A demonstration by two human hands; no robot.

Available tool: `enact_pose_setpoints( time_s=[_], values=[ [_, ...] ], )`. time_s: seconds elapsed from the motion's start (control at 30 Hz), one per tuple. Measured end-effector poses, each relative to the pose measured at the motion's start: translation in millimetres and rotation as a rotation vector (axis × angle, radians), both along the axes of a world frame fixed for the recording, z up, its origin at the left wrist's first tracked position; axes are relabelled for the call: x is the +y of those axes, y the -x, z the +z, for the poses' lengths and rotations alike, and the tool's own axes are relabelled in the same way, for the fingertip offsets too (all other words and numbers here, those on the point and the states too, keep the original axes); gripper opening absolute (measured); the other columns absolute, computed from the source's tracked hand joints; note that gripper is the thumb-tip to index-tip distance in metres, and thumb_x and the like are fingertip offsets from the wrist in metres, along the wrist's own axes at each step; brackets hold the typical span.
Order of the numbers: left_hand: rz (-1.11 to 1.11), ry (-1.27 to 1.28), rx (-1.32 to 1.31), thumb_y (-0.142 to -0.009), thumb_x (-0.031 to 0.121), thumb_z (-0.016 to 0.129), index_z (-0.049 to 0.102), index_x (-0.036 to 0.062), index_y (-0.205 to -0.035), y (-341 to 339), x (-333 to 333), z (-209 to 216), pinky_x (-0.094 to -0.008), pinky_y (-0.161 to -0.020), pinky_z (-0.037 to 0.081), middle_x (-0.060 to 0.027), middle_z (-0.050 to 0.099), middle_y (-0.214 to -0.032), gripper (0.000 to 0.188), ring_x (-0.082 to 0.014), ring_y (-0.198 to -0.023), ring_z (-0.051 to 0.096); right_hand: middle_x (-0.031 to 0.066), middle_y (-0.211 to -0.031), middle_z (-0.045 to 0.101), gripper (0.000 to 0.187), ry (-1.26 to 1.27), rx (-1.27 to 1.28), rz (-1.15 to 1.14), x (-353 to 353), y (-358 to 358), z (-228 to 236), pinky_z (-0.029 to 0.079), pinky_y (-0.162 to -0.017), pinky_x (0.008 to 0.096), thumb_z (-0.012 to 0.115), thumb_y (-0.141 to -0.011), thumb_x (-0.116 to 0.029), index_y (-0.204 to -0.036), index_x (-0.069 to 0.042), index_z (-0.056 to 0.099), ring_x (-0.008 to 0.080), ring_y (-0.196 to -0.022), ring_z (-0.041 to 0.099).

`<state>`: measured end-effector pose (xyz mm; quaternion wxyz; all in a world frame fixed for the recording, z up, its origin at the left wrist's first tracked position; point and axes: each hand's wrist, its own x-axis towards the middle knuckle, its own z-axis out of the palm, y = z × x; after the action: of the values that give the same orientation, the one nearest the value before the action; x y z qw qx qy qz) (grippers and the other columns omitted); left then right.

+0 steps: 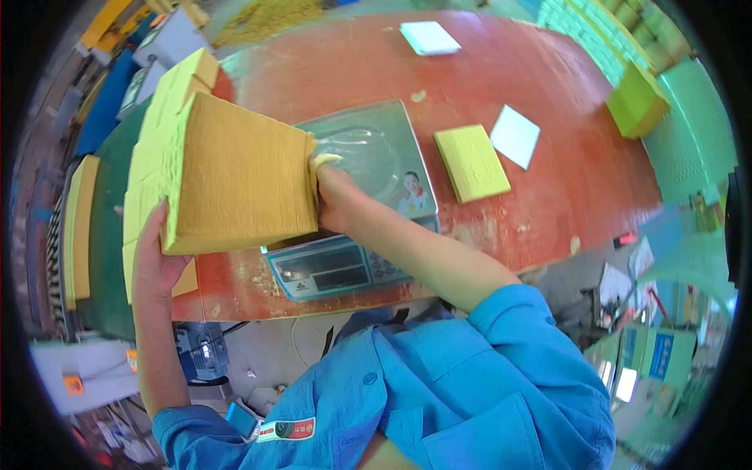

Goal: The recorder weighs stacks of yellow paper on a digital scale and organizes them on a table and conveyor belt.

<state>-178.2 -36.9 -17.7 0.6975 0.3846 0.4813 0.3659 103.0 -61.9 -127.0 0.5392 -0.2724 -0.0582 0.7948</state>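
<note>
Between my hands is a thick stack of yellow paper [243,176], tilted, its side finely lined. My left hand [157,254] grips its lower left edge, with the fingers partly hidden behind it. My right hand [337,196] presses against its right end; something pale yellow, perhaps a finger cover, shows at a fingertip. Under and beside the stack sits a digital scale [407,141] with a metal pan and a front display panel. Just left of my hold stand several similar yellow stacks [149,176] in a row.
On the red table [540,211] to the right lie a smaller yellow stack [472,163] and a white sheet [515,136]. White sheets [429,37] lie at the far side. Another yellow block [638,102] stands by the right edge. A green belt surface [110,227] runs along the left.
</note>
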Motion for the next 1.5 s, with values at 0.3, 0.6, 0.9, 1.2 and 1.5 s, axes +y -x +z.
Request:
enact_pose_setpoints(
  time_s=[0.3,0.6,0.9,1.2,1.5],
  values=[
    [-0.203,-0.035,0.149,-0.096,0.045,0.046,0.052,0.0137,-0.129,-23.6,65.2,6.2,-0.0421,-0.084,0.052,-0.0044,0.061,-0.122,0.046,-0.0207,-0.109,0.06,0.0113,-0.133,0.051,0.047,-0.03,0.292,-0.267,-25.6,-2.1,0.9,0.04,-0.104,0.0445,0.038,-0.101,-0.038,-0.134,-0.005,0.043,0.0255,-0.123,0.05],
    [-0.05,0.047,-0.17,-0.096,0.045,0.04,0.043,0.0092,-0.137,-12.9,52.0,-34.4,-0.0519,-0.08,0.054,-0.0138,0.053,-0.133,0.054,-0.0336,-0.113,0.058,0.0131,-0.115,0.058,0.041,-0.28,-0.079,-0.179,-39.3,-37.3,4.9,0.045,-0.093,0.038,0.043,-0.097,-0.024,-0.128,0.002,0.048,0.0234,-0.106,0.058],
    [-0.109,-0.023,-0.036,-0.099,0.038,0.037,0.046,0.0073,-0.133,-33.4,39.9,-6.0,-0.047,-0.076,0.054,-0.0125,0.058,-0.125,0.047,-0.0293,-0.106,0.061,0.014,-0.116,0.06,0.037,-0.279,-0.387,-0.059,-58.0,-58.7,5.3,0.052,-0.084,0.0363,0.048,-0.09,-0.004,-0.125,0.006,0.051,0.0215,-0.1,0.061],
    [-0.253,-0.234,0.441,-0.09,0.029,0.062,0.052,0.0026,-0.126,-148.1,0.1,37.6,-0.0281,-0.079,0.053,-0.0076,0.064,-0.114,0.046,-0.0146,-0.098,0.064,0.0148,-0.071,0.062,0.04,-0.644,-1.533,-0.07,-130.7,-88.9,39.0,0.05,-0.058,0.037,0.039,-0.082,0.005,-0.12,0.008,0.05,0.0179,-0.069,0.067],
    [-0.293,-0.226,0.258,-0.088,0.037,0.064,0.051,0.0014,-0.127,-162.3,-16.6,32.4,-0.0275,-0.084,0.05,-0.0078,0.061,-0.118,0.054,-0.013,-0.105,0.061,0.0177,-0.082,0.068,0.027,-0.106,-1.484,0.644,-285.4,-205.3,-40.8,0.052,-0.073,0.0352,0.051,-0.079,-0.005,-0.099,0.001,0.068,0.0266,-0.081,0.068]
  ],
)
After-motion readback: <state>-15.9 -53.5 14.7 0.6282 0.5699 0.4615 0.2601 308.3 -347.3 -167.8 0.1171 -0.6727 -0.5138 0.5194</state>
